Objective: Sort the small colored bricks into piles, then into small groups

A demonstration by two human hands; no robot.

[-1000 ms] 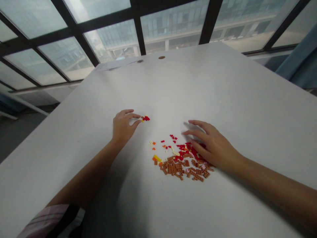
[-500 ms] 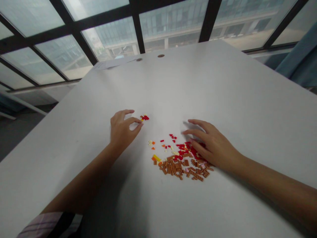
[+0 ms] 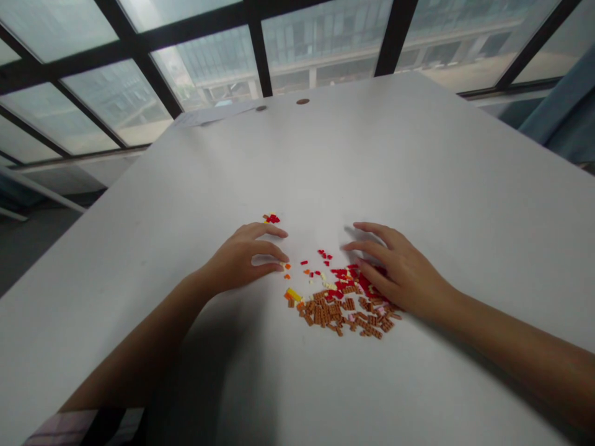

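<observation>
My left hand (image 3: 244, 257) is at the left edge of the loose toy bricks, fingers apart. Its thumb and index fingertips are close beside a small orange brick (image 3: 287, 266) and cover the cream bricks there. Just beyond that hand lies a little group of red bricks (image 3: 273, 218) with a brown and a yellow one. My right hand (image 3: 395, 266) rests with spread fingers over the right side of the pile, hiding part of the red bricks (image 3: 341, 286). Many brown bricks (image 3: 328, 311) lie nearest me, beside a longer yellow brick (image 3: 294, 295).
The bricks lie on a large white table (image 3: 348, 155). Paper sheets (image 3: 209, 116) and two round discs, one brown (image 3: 302, 101), are at its far edge. Dark-framed windows (image 3: 253, 37) stand behind it, and a blue curtain (image 3: 564, 118) hangs at the right.
My left hand has moved right and toward me, from the small red group to the orange and cream bricks, and its thumb and index finger have parted. My right hand has stayed put.
</observation>
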